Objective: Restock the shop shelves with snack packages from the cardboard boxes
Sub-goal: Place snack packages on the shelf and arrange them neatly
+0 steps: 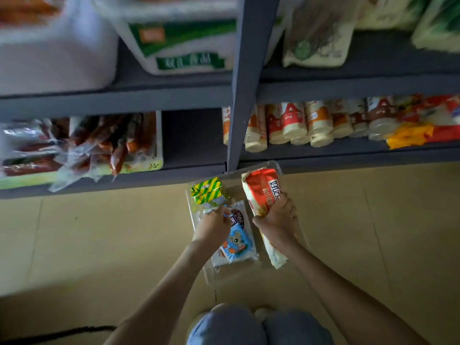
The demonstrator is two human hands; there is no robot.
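You are curling your right hand point(276, 215) around the orange packet point(261, 192) and your left hand point(214, 225) around the green striped packet point(207, 190) above the floor tray point(258, 166); neither is sitting on the far shelf point(174, 175) yet.

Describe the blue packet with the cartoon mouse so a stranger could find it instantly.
Find the grey shelving post; at its foot a clear plastic tray sits on the tan floor. Between the left hand and right hand lies the light-blue snack packet, the only one there with a grey cartoon mouse.
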